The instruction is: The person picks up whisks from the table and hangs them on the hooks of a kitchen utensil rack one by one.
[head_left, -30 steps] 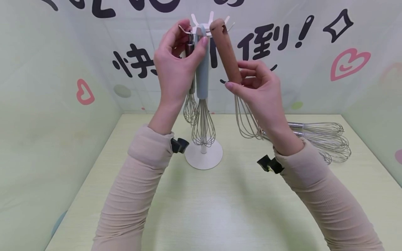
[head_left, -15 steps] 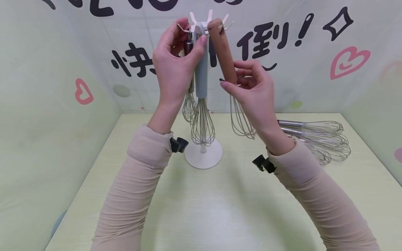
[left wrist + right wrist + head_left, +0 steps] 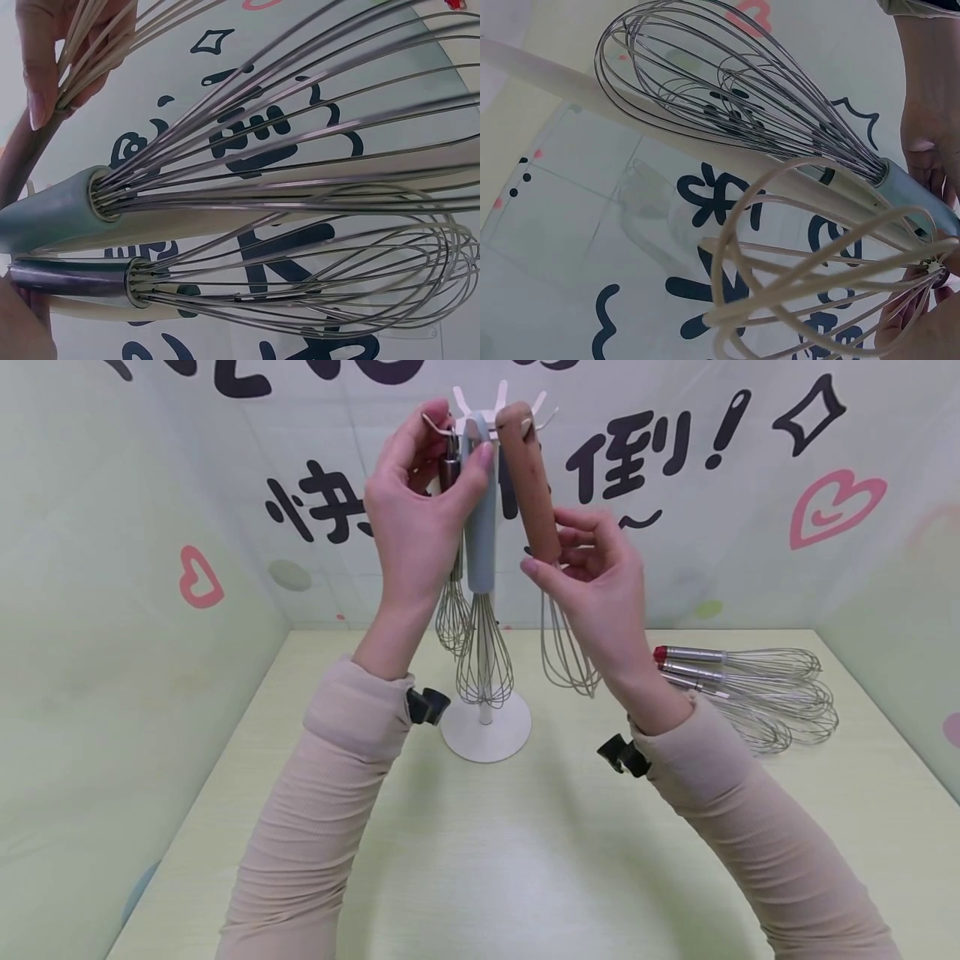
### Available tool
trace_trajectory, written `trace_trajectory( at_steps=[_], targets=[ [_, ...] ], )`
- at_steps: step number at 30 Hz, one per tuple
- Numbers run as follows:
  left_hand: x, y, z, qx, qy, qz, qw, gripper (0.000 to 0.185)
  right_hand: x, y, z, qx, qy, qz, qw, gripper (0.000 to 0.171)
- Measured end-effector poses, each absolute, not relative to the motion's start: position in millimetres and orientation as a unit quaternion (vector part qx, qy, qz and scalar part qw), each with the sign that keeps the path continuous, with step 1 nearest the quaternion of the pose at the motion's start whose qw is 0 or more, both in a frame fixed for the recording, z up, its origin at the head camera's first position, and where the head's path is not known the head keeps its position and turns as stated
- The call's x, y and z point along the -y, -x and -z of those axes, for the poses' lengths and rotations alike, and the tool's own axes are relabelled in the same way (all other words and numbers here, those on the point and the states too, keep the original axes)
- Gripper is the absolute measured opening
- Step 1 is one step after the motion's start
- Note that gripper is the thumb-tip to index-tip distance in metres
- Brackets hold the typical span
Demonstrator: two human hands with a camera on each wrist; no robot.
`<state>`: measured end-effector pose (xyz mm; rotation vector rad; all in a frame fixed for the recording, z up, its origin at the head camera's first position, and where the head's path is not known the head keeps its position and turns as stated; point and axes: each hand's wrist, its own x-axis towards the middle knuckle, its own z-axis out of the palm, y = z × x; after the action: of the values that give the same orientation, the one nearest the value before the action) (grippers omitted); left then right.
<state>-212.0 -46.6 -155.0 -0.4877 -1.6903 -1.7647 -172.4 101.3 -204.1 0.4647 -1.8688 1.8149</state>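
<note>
A white hook stand [image 3: 486,737] is at the middle of the table. A blue-grey-handled whisk [image 3: 480,527] and a smaller steel-handled whisk [image 3: 452,472] hang from its top hooks. My left hand [image 3: 459,439] curls its fingers round the steel handle [image 3: 67,276], thumb pressed on the blue-grey handle [image 3: 52,214]. My right hand [image 3: 555,550] pinches the lower end of a brown-handled whisk [image 3: 528,477]. That whisk is held nearly upright, its top beside the hooks and its pale wires [image 3: 817,277] hanging down.
Several steel whisks [image 3: 750,693] lie side by side on the table at the right, one with a red handle end. Pale green walls with black lettering and pink hearts close in the back and sides. The light tabletop [image 3: 480,860] stretches toward me.
My right hand has carried the brown-handled whisk left and more upright, closer to the stand's hooks. The handles of the whisks lying on the table are now uncovered. My left hand stays put.
</note>
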Motion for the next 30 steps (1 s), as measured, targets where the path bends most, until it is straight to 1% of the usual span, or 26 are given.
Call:
trace_trajectory(
  at_steps=[13, 23, 30],
  targets=[
    [46.1, 211.3, 154.8, 0.643, 0.187, 0.671, 0.319, 0.049, -97.9, 169.1, 209.1, 0.682, -0.178, -0.667, 0.243, 0.046],
    [45.1, 210.5, 154.2, 0.643, 0.187, 0.67, 0.321, 0.049, -95.9, 167.2, 213.2, 0.675, -0.183, -0.671, 0.245, 0.05],
    [46.2, 210.7, 156.1, 0.644, 0.197, 0.66, 0.333, 0.049, -96.0, 166.8, 214.8, 0.676, -0.184, -0.671, 0.243, 0.051]
  ],
)
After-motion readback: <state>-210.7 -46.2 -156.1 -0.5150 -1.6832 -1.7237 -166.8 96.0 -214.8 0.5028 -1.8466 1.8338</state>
